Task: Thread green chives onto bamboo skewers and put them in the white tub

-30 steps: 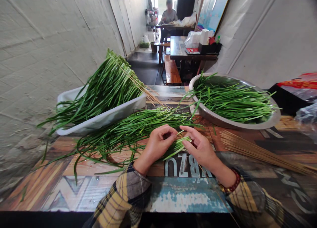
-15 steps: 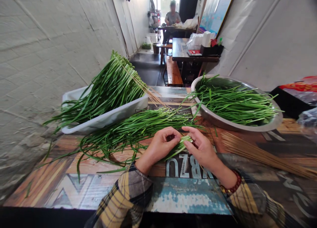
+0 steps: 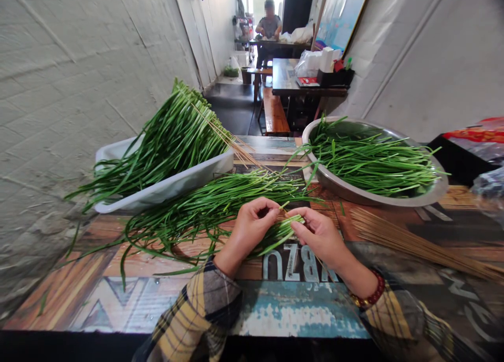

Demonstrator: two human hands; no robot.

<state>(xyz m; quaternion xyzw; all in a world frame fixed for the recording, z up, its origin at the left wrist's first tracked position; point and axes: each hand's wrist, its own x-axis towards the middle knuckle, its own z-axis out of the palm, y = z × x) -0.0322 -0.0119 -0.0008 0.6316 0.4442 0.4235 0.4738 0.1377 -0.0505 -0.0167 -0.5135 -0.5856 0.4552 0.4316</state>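
My left hand (image 3: 250, 231) and my right hand (image 3: 318, 233) meet at the middle of the table, both closed on a small bunch of green chive stalks (image 3: 281, 232). The bunch's cut ends point right, between my fingertips. Behind my hands lies a long loose pile of chives (image 3: 205, 204) on the table. A white tray (image 3: 165, 186) at the left holds chives threaded on bamboo skewers (image 3: 220, 134). A steel bowl (image 3: 370, 194) at the right holds more loose chives.
A heap of bare bamboo skewers (image 3: 413, 244) lies at the right of my right hand. Plastic bags (image 3: 488, 189) sit at the far right edge. A white wall runs along the left. Another person sits at a far table (image 3: 271, 23) beyond a bench (image 3: 273, 113).
My fingertips have drawn closer together on the ends of the chive bunch. The view has shifted slightly; the piles, tray and bowl stay where they were.
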